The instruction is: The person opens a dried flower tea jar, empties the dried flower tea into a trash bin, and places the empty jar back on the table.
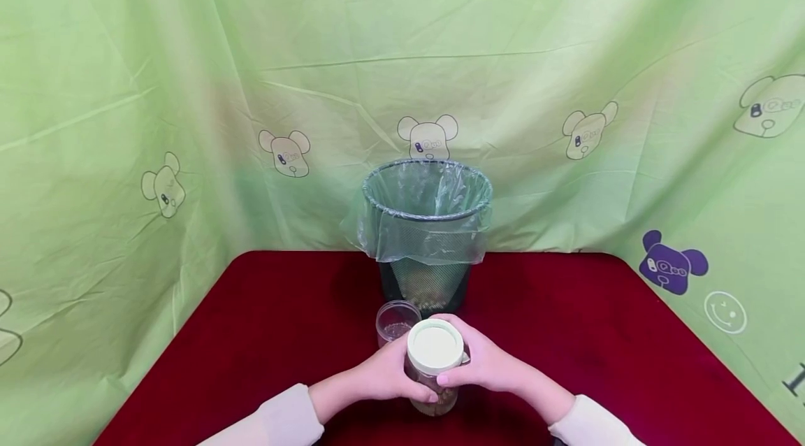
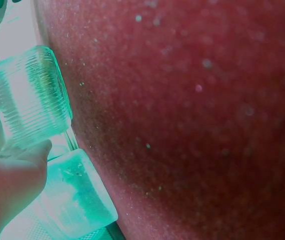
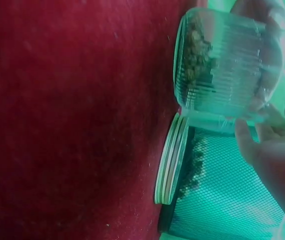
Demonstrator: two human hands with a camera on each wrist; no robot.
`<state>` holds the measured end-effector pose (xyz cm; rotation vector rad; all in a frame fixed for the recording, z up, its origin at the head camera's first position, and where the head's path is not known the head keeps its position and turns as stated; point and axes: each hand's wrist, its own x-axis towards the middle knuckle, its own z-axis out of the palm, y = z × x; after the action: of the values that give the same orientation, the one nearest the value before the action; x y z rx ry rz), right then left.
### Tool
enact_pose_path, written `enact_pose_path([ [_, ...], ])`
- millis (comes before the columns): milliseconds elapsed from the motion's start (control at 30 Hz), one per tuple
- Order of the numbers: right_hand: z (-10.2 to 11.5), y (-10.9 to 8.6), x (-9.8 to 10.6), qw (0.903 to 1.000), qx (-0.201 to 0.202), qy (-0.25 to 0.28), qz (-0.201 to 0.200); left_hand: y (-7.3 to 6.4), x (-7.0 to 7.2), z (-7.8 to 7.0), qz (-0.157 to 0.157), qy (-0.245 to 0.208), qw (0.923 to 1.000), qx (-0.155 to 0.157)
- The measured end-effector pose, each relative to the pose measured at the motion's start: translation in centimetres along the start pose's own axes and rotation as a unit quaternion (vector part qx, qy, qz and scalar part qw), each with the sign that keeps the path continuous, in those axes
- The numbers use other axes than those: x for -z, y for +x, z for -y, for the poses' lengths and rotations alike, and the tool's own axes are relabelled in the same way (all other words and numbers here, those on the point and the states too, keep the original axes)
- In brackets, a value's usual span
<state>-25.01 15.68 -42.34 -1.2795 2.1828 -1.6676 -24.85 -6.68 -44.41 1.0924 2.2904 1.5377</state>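
A clear ribbed jar (image 1: pixel 435 393) with a pale round lid (image 1: pixel 434 346) at its top is held between both hands near the table's front. Brown bits lie in the jar's lower part (image 3: pixel 195 55). My left hand (image 1: pixel 393 372) grips its left side, thumb across the front. From the right, my right hand (image 1: pixel 481 358) holds the jar just under the lid; its far fingers are partly hidden. Just behind stands a clear plastic tub (image 1: pixel 397 320), open at the top, also visible as a tub (image 2: pixel 77 195) in the left wrist view.
A mesh wastebasket (image 1: pixel 428 278) with a translucent bag over its rim stands behind the jar. A ridged round lid (image 3: pixel 171 160) lies near the basket's base in the right wrist view. Dark red cloth (image 1: pixel 283 320) covers the table; a green printed curtain (image 1: pixel 352 89) surrounds it.
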Motion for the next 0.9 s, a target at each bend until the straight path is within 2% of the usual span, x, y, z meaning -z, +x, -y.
enact_pose_path([
  [167, -0.1, 0.2, 0.5, 0.9996, 0.008, 0.013, 0.024, -0.1, 0.0, -0.1, 0.002, -0.001, 1.0000, -0.003],
  [333, 0.0, 0.0, 0.4, 0.9998, -0.004, 0.014, 0.014, -0.1, 0.1, -0.2, 0.003, -0.001, 1.0000, -0.008],
  [500, 0.0, -0.7, -0.1, 0.9995, -0.009, 0.016, -0.025, 0.0, 0.0, 0.0, 0.003, 0.006, 1.0000, -0.007],
  [633, 0.5, -1.3, -1.0, 0.9952, -0.029, -0.014, -0.092, 0.0, 0.1, 0.0, 0.003, 0.006, 1.0000, -0.005],
  [700, 1.2, -1.4, -1.9, 0.9870, -0.064, -0.038, -0.143, 0.0, 0.1, 0.0, 0.002, 0.004, 1.0000, -0.004],
  [800, 2.5, -1.5, -3.5, 0.9654, -0.134, -0.058, -0.216, 0.0, 0.1, 0.0, 0.002, 0.000, 1.0000, -0.002],
  [900, 3.5, -1.4, -4.9, 0.9429, -0.188, -0.066, -0.267, 0.0, 0.1, 0.0, 0.002, -0.002, 1.0000, -0.006],
])
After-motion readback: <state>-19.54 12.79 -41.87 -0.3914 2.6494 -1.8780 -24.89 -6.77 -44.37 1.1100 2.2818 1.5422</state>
